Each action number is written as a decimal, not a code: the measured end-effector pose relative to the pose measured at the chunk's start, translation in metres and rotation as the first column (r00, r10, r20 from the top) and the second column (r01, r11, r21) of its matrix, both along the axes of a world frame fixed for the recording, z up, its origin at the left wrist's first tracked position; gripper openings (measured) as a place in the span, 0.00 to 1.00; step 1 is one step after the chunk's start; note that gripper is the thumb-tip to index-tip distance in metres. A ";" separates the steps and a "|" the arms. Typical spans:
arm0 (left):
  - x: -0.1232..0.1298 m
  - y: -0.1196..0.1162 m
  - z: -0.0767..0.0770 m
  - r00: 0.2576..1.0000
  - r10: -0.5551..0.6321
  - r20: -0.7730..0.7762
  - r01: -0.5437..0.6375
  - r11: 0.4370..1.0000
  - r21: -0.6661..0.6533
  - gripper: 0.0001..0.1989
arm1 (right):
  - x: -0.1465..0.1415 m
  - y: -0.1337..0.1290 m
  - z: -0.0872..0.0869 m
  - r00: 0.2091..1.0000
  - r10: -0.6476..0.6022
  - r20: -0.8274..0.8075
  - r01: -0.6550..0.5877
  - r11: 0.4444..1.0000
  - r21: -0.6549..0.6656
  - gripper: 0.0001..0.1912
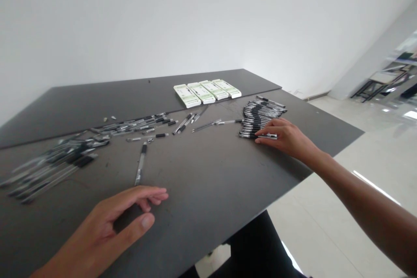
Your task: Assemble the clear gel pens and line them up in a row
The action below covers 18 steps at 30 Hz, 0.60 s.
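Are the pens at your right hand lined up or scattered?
Lined up: the pens lie side by side, all pointing one way, the right hand resting on the nearest.

Left hand (pixel 100 230) curled half-open; right hand (pixel 282 135) stretched forward, lying flat.

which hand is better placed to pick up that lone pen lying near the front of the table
Left, most likely: the left hand hovers open just below the lone pen, while the right hand rests against the stacked pens, farther across the dark table.
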<state>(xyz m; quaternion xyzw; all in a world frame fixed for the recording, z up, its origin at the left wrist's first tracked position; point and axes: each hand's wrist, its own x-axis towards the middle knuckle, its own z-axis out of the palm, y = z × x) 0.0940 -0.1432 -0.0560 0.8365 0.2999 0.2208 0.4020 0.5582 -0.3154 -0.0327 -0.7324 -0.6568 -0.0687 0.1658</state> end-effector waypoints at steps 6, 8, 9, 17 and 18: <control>0.000 0.001 -0.002 0.999 -0.031 0.023 0.031 1.000 0.001 0.14 | 0.004 -0.014 -0.003 0.999 -0.043 0.003 0.043 0.999 0.013 0.16; 0.001 0.002 -0.001 0.999 -0.037 0.032 0.036 0.999 0.014 0.13 | 0.004 -0.018 -0.002 0.998 -0.057 0.011 0.057 0.998 0.021 0.17; 0.002 0.002 0.000 0.999 -0.036 0.033 0.035 0.999 0.026 0.12 | 0.002 -0.018 -0.001 0.998 -0.058 0.016 0.058 0.998 0.032 0.17; 0.007 0.020 0.021 0.993 0.122 0.009 -0.119 0.951 0.286 0.14 | -0.094 0.043 0.029 0.974 0.213 -0.083 -0.174 0.926 0.335 0.20; 0.005 0.028 0.023 0.981 0.191 0.024 -0.189 0.931 0.312 0.15 | -0.111 0.057 0.032 0.950 0.299 -0.092 -0.251 0.903 0.348 0.19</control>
